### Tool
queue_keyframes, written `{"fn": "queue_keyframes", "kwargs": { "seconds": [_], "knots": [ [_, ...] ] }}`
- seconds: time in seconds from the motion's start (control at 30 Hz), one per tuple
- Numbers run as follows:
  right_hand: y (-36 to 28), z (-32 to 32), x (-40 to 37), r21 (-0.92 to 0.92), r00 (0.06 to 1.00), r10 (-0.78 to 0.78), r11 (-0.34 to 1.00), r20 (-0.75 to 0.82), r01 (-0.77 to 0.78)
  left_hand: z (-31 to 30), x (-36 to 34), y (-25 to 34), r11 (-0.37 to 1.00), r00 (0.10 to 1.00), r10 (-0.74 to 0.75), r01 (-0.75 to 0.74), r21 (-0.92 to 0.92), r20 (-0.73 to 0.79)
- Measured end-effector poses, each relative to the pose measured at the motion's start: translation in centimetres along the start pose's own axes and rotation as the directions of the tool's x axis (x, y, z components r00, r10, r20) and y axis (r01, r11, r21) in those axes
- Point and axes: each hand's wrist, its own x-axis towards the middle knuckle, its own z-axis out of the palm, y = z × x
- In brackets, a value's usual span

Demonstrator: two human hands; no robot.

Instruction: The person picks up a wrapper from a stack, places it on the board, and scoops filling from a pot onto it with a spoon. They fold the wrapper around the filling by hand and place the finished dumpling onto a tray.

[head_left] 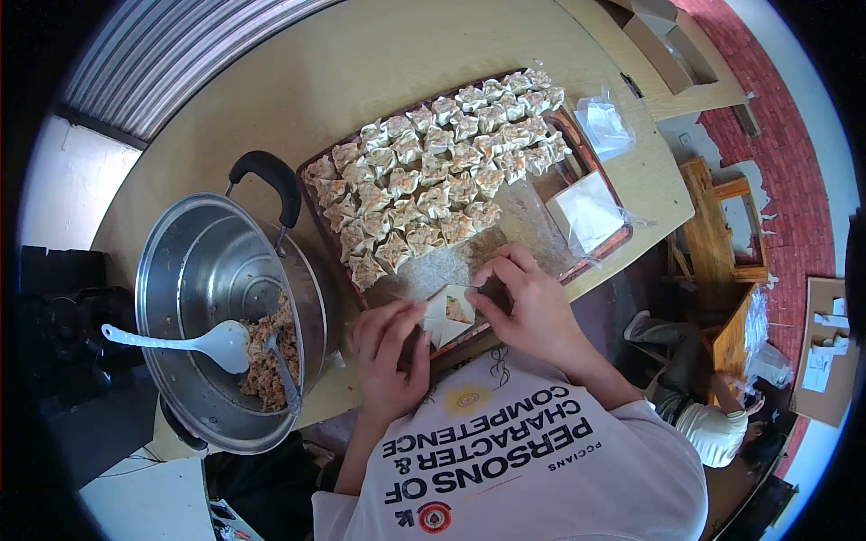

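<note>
Between my two hands is a white square wrapper [444, 317] with some filling showing on it, near the front edge of the tray. My left hand [391, 353] pinches the wrapper's left side, its fingers slightly blurred. On the opposite side, my right hand [523, 302] holds the wrapper's edge between thumb and fingers. Beyond them, several rows of filled dumplings [433, 167] stand on the dark-rimmed tray [600, 171]. A stack of white wrappers [586, 212] in clear plastic lies at the tray's right end.
At the left stands a large metal pot [203, 270] with filling [271, 361], a white ladle [180, 341] and a metal spoon [287, 374]. A plastic bag [605, 124] lies beyond the tray. Another person [713, 424] is at the lower right, near wooden furniture.
</note>
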Motion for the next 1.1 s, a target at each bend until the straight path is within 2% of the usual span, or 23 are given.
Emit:
{"fn": "queue_keyframes", "kwargs": {
  "seconds": [0.07, 0.1, 0.17, 0.37, 0.43, 0.47, 0.53, 0.57, 0.63, 0.73, 0.77, 0.83, 1.1],
  "knots": [
    [-0.1, 0.1, 0.0, -0.015, 1.000, -0.001, 1.000, -0.014, 0.000, -0.7, -0.7, -0.7, 0.980, 0.987, 0.156, -0.159, 0.118, 0.037],
    [-0.1, 0.1, 0.1, -0.028, 1.000, 0.002, 1.000, 0.000, -0.002, -0.8, -1.0, -0.8, 0.981, 0.987, 0.155, -0.158, 0.116, 0.036],
    [-0.2, 0.0, 0.2, -0.042, 1.000, 0.004, 0.999, 0.015, -0.004, -1.0, -1.3, -0.9, 0.939, 0.967, 0.245, -0.253, 0.231, 0.066],
    [-1.1, -0.5, 0.3, 0.022, 0.999, 0.011, 1.000, 0.040, -0.012, -0.9, -1.3, -0.7, 0.896, 0.965, 0.211, -0.256, 0.363, 0.159],
    [-1.5, -0.7, 0.3, 0.137, 0.988, 0.095, 0.984, 0.123, -0.111, -0.9, -1.2, -0.7, 0.896, 0.964, 0.210, -0.256, 0.363, 0.160],
    [-1.4, -0.6, 0.2, 0.136, 0.988, 0.095, 0.984, 0.123, -0.112, -0.8, -1.2, -0.7, 0.896, 0.965, 0.209, -0.254, 0.364, 0.159],
    [-1.2, -0.1, 0.0, 0.213, 0.999, -0.047, 0.976, 0.011, 0.044, -0.7, -1.3, -0.8, 0.895, 0.964, 0.212, -0.257, 0.366, 0.159],
    [-1.2, 0.1, -0.1, 0.213, 0.999, -0.048, 0.976, 0.012, 0.044, -0.7, -1.3, -0.8, 0.893, 0.964, 0.214, -0.259, 0.368, 0.159],
    [-1.0, 0.4, -0.3, 0.192, 0.990, -0.139, 0.971, -0.031, 0.142, -0.7, -1.2, -0.8, 0.899, 0.965, 0.209, -0.253, 0.359, 0.157],
    [-1.0, 1.2, -0.6, 0.219, 0.985, -0.156, 0.961, -0.069, 0.167, -0.6, -1.2, -0.9, 0.906, 0.966, 0.208, -0.249, 0.342, 0.152],
    [-0.9, 1.3, -0.6, 0.219, 0.985, -0.156, 0.961, -0.068, 0.167, -0.6, -1.1, -0.9, 0.909, 0.966, 0.212, -0.251, 0.333, 0.147],
    [-0.6, 1.5, -0.6, 0.139, 0.961, -0.266, 0.952, -0.070, 0.274, -0.7, -1.1, -0.9, 0.909, 0.966, 0.213, -0.252, 0.331, 0.149],
    [0.0, 1.1, -0.7, 0.069, 0.918, -0.394, 0.916, -0.039, 0.395, -0.6, -1.1, -0.9, 0.920, 0.968, 0.204, -0.241, 0.309, 0.147]
  ]
}}
